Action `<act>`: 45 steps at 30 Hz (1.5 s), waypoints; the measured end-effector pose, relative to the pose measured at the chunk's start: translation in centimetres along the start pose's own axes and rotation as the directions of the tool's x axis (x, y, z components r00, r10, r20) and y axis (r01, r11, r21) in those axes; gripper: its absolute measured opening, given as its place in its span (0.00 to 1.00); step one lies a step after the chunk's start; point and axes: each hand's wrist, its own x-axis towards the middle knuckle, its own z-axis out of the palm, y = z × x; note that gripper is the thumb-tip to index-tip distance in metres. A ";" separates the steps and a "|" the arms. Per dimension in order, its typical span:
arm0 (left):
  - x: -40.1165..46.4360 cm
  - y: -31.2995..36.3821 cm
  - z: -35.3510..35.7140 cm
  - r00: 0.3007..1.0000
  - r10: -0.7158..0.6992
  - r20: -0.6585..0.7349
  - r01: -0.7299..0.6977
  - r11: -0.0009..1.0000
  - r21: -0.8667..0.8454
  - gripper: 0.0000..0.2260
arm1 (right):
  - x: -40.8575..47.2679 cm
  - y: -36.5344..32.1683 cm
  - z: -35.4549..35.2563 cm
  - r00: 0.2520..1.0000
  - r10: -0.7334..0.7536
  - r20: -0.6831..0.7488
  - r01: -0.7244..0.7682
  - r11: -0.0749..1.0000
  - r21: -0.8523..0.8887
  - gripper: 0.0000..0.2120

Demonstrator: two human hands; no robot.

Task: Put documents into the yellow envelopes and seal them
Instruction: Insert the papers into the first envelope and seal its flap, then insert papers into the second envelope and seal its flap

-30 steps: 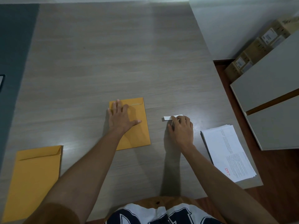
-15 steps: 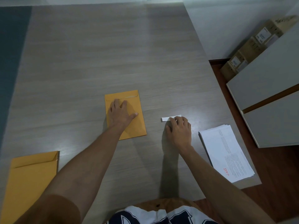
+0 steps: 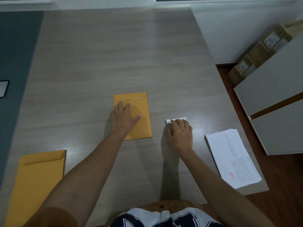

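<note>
Left hand (image 3: 125, 116) lay flat, fingers straight, on yellow envelope (image 3: 139, 118) mid-surface, likely pinning it, flap folded down. Right hand (image 3: 181, 132), fingers curled, grip on small white strip (image 3: 177, 120); probably seal backing. Documents (image 3: 232, 158) stacked right; spare envelope (image 3: 37, 181) near left.

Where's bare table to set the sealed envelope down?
The wide stretch beyond the envelope is bare. So is the strip between the envelope stack and the left hand. It's tight between the right hand and the documents.
</note>
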 end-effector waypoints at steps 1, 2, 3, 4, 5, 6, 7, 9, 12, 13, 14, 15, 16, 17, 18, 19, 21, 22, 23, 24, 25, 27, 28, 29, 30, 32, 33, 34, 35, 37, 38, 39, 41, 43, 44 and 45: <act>-0.8 -0.4 -0.2 1.000 -0.006 -0.018 0.006 1.000 -0.008 0.33 | -0.2 -0.5 -0.1 1.000 -0.026 -0.004 0.025 1.000 -0.002 0.16; -2.0 -1.3 -0.5 0.999 -0.026 -0.035 0.025 1.000 -0.018 0.33 | -0.6 -1.5 -0.2 0.998 -0.063 -0.006 0.063 0.998 -0.002 0.16; -2.5 -1.6 -0.4 0.999 -0.028 -0.036 0.027 0.999 -0.027 0.32 | -0.8 -1.9 -0.2 0.997 -0.077 -0.011 0.077 0.997 -0.008 0.16; -3.3 -2.3 -0.4 0.999 -0.036 -0.037 0.035 0.999 -0.034 0.32 | -1.0 -2.5 -0.2 0.996 -0.093 -0.011 0.093 0.996 -0.006 0.15; -4.3 -3.2 -0.4 0.998 -0.049 -0.042 0.047 0.998 -0.039 0.31 | -1.4 -3.3 -0.2 0.992 -0.123 -0.014 0.123 0.992 0.000 0.14; -5.4 -4.1 -0.5 0.997 -0.059 -0.048 0.057 0.998 -0.042 0.31 | -1.9 -4.1 -0.1 0.987 -0.158 -0.011 0.158 0.987 0.005 0.13; -6.5 -5.2 -0.7 0.995 -0.076 -0.061 0.073 0.996 -0.045 0.30 | -2.3 -5.1 0.0 0.980 -0.197 -0.006 0.197 0.980 0.010 0.14; -8.9 -7.5 -1.1 0.988 -0.129 -0.088 0.124 0.991 -0.053 0.29 | -3.1 -7.0 0.5 0.964 -0.267 0.011 0.267 0.964 0.014 0.15; -12.4 -11.1 -1.6 0.964 -0.228 -0.138 0.223 0.973 -0.049 0.29 | -4.6 -10.4 1.1 0.934 -0.355 0.031 0.353 0.934 0.046 0.16; -13.4 -12.4 -1.8 0.953 -0.268 -0.141 0.264 0.963 -0.042 0.29 | -5.1 -11.6 1.3 0.924 -0.382 0.037 0.379 0.924 0.055 0.16; -14.2 -13.6 -2.0 0.943 -0.302 -0.141 0.302 0.953 -0.026 0.30 | -5.5 -12.5 1.4 0.914 -0.403 0.042 0.401 0.914 0.057 0.15; -15.1 -14.8 -2.1 0.927 -0.345 -0.145 0.348 0.938 -0.010 0.31 | -5.9 -13.5 1.5 0.902 -0.427 0.055 0.425 0.904 0.055 0.15; -16.1 -16.2 -2.2 0.903 -0.398 -0.161 0.402 0.916 -0.010 0.31 | -6.4 -14.6 1.7 0.886 -0.458 0.070 0.455 0.889 0.054 0.15; -17.1 -17.4 -2.4 0.873 -0.453 -0.180 0.456 0.890 -0.025 0.32 | -6.9 -15.5 1.9 0.872 -0.481 0.088 0.478 0.877 0.056 0.15; -18.1 -18.7 -2.4 0.836 -0.513 -0.194 0.514 0.856 -0.051 0.32 | -7.3 -16.5 2.0 0.862 -0.497 0.099 0.493 0.868 0.063 0.16; -19.2 -19.8 -2.4 0.797 -0.576 -0.184 0.572 0.817 -0.079 0.34 | -7.7 -17.3 2.2 0.855 -0.509 0.099 0.504 0.861 0.074 0.16; -21.1 -21.6 -2.0 0.740 -0.662 -0.120 0.653 0.750 -0.109 0.35 | -8.4 -18.6 2.5 0.851 -0.517 0.094 0.509 0.855 0.095 0.15; -21.9 -22.3 -1.7 0.735 -0.673 -0.085 0.665 0.740 -0.105 0.34 | -8.7 -19.2 2.5 0.853 -0.514 0.094 0.505 0.857 0.106 0.15; -22.5 -22.6 -1.5 0.745 -0.665 -0.052 0.659 0.746 -0.093 0.34 | -8.9 -19.5 2.5 0.858 -0.506 0.094 0.494 0.861 0.121 0.15; -23.0 -22.8 -1.1 0.766 -0.642 -0.029 0.639 0.765 -0.075 0.34 | -9.1 -19.7 2.4 0.865 -0.493 0.095 0.479 0.867 0.140 0.15; -23.3 -22.7 -0.8 0.792 -0.610 -0.019 0.609 0.791 -0.053 0.33 | -9.3 -19.6 2.2 0.873 -0.478 0.099 0.460 0.874 0.158 0.15; -23.6 -21.9 -0.1 0.852 -0.523 -0.020 0.523 0.852 -0.009 0.33 | -9.7 -19.1 1.9 0.888 -0.449 0.103 0.428 0.886 0.178 0.15; -23.8 -21.3 0.4 0.884 -0.467 -0.023 0.467 0.884 0.009 0.32 | -9.8 -18.8 1.8 0.895 -0.435 0.102 0.412 0.892 0.187 0.15; -24.2 -20.6 1.0 0.914 -0.404 -0.030 0.405 0.914 0.028 0.31 | -10.0 -18.2 1.7 0.903 -0.416 0.104 0.391 0.898 0.199 0.16; -24.6 -19.9 1.5 0.937 -0.347 -0.048 0.349 0.936 0.039 0.30 | -10.2 -17.8 1.6 0.909 -0.403 0.111 0.373 0.902 0.217 0.18; -25.6 -18.6 2.7 0.970 -0.233 -0.075 0.236 0.971 0.037 0.29 | -10.7 -16.8 1.4 0.917 -0.377 0.128 0.336 0.905 0.262 0.21; -26.0 -17.9 3.4 0.982 -0.171 -0.078 0.175 0.984 0.040 0.28 | -11.1 -16.3 1.2 0.921 -0.365 0.138 0.316 0.906 0.282 0.22; -26.5 -17.4 4.0 0.990 -0.111 -0.084 0.115 0.992 0.054 0.26 | -11.5 -15.7 1.0 0.925 -0.349 0.153 0.293 0.908 0.299 0.21; -26.8 -16.8 4.6 0.995 -0.054 -0.089 0.061 0.996 0.072 0.25 | -12.1 -15.1 0.8 0.928 -0.329 0.173 0.265 0.912 0.313 0.22; -27.1 -15.7 5.0 0.995 0.030 -0.093 -0.021 0.995 0.096 0.23 | -13.1 -14.3 0.3 0.929 -0.297 0.222 0.214 0.918 0.333 0.24; -27.1 -15.1 5.1 0.993 0.069 -0.093 -0.060 0.993 0.097 0.23 | -13.6 -14.0 0.1 0.928 -0.288 0.238 0.200 0.922 0.333 0.25; -27.0 -14.6 5.2 0.990 0.104 -0.093 -0.096 0.991 0.093 0.22 | -14.1 -13.6 0.0 0.927 -0.279 0.250 0.189 0.925 0.331 0.26; -26.8 -13.5 5.5 0.984 0.160 -0.073 -0.154 0.985 0.085 0.21 | -14.8 -13.0 -0.2 0.926 -0.242 0.291 0.141 0.934 0.329 0.26; -26.5 -12.6 5.8 0.978 0.204 -0.052 -0.199 0.976 0.090 0.19 | -15.2 -12.5 -0.4 0.923 -0.185 0.338 0.068 0.941 0.331 0.25; -26.4 -12.2 6.0 0.973 0.226 -0.049 -0.221 0.971 0.090 0.18 | -15.3 -12.2 -0.6 0.922 -0.151 0.356 0.023 0.940 0.339 0.24; -26.4 -11.9 6.1 0.970 0.238 -0.041 -0.235 0.969 0.082 0.17 | -15.4 -11.9 -0.9 0.920 -0.119 0.372 -0.023 0.934 0.356 0.24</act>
